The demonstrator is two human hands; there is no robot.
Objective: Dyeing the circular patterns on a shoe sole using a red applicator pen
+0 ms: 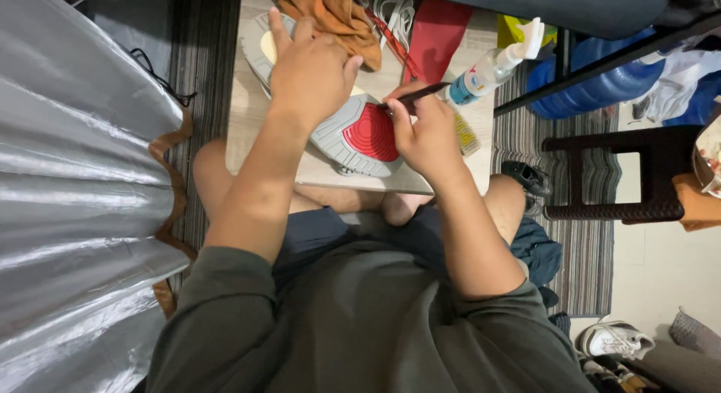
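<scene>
- A pleated silver-grey cover [75, 213] fills the left side of the view, edged with a brown wavy trim.
- The person sits with knees under a small pale wooden surface [244, 115], wearing a dark olive long-sleeved top and dark shorts.
- A striped rug [593, 250] lies on the floor to the right, with a dark brown stool [623, 175] standing on it.
- A blue water jug [601, 81] lies behind a black metal bar at upper right.
- A sneaker [345, 134] lies sole-up on the surface, its outsole grey with a red circular patch at the near end and a cream part at the far end.
- An orange-brown cloth [338, 18] is bunched at the far edge of the surface, just beyond the sneaker.
- A red insole-shaped piece [439, 29] lies beside the cloth.
- The left hand [312, 70] presses flat on the middle of the sneaker's sole, fingers spread forward over it, steadying it.
- The right hand [424, 134] rests at the sole's right edge, fingers pinched narrow around a thin brush.
- A white sneaker [612, 337] sits on the floor at lower right.
- A clear spray bottle [492, 63] with a white nozzle lies at the surface's right edge.
- The thin brush [420, 95] has a dark handle; its tip meets the sole at the top of the red patch.
</scene>
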